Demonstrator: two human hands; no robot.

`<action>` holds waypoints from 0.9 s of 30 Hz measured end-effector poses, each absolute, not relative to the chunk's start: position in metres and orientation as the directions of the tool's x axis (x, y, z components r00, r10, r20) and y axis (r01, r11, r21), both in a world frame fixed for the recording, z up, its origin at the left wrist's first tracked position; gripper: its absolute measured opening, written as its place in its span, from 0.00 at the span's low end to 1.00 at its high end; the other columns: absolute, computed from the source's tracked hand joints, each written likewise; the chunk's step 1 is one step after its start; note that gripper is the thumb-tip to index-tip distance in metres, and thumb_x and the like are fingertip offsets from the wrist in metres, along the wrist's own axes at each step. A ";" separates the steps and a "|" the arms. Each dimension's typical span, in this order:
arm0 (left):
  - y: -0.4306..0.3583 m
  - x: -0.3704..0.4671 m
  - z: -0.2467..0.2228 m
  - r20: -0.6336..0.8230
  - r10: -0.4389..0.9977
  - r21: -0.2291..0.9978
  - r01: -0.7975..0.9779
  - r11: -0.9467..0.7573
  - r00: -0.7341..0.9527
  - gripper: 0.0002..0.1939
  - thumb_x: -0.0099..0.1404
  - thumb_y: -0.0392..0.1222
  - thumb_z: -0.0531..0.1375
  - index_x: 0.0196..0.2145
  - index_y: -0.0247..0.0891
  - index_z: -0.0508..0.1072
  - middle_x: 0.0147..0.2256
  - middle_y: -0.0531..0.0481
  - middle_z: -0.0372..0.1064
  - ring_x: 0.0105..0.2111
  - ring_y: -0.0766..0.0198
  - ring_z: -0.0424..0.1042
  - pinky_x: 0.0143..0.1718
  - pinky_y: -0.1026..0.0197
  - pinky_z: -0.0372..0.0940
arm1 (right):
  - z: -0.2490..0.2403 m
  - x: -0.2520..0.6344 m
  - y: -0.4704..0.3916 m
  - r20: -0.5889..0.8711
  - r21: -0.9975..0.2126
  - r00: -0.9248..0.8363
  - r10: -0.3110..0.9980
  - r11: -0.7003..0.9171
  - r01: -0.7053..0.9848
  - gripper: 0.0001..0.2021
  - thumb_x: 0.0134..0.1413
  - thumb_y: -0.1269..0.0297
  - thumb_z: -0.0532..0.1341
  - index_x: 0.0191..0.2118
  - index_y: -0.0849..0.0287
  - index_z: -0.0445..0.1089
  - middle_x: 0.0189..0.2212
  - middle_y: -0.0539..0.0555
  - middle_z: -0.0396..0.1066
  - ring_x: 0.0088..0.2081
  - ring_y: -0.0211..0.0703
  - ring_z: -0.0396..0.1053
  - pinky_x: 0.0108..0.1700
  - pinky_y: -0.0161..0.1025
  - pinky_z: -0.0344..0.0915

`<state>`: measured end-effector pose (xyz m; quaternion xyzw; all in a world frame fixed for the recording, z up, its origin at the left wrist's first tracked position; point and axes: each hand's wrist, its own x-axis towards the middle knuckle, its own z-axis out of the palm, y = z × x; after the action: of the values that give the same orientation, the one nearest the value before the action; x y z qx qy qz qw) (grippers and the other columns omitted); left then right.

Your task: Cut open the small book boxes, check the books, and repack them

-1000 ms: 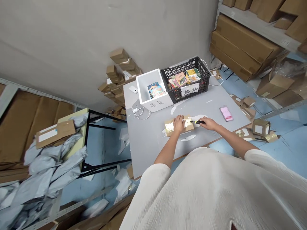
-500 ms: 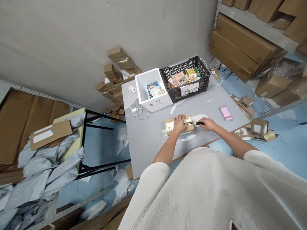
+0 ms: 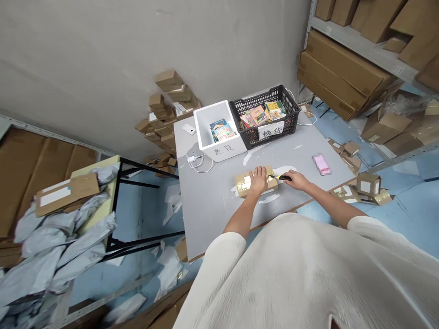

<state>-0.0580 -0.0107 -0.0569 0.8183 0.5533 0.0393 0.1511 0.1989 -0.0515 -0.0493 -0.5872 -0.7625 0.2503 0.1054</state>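
While the left hand (image 3: 259, 179) lies flat, fingers extended, atop the taped carton (image 3: 243, 183), the right hand (image 3: 296, 179) grips a black-and-yellow cutter (image 3: 285, 177) at the carton's right end. From where I stand, it rests on the grey table (image 3: 206, 205), long axis roughly sideways, pointing towards the right hand; the left is nearer, touching.

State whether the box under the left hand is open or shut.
Apparently shut: the box has a flat top under the left hand, shiny tape across it and no raised flap.
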 end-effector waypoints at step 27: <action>-0.035 -0.084 -0.064 0.005 0.975 0.372 0.904 -0.209 0.224 0.28 0.76 0.44 0.52 0.71 0.40 0.66 0.75 0.35 0.56 0.76 0.44 0.53 0.76 0.34 0.47 | -0.102 0.247 -0.046 -0.279 -0.488 0.146 0.949 -0.271 0.830 0.21 0.66 0.55 0.64 0.59 0.59 0.76 0.53 0.63 0.76 0.52 0.55 0.75 0.51 0.42 0.70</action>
<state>-0.0845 -0.0346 -0.0640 0.7683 0.6114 0.1196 0.1466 0.2468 -0.0459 -0.1018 -0.7490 -0.5939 0.2727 0.1095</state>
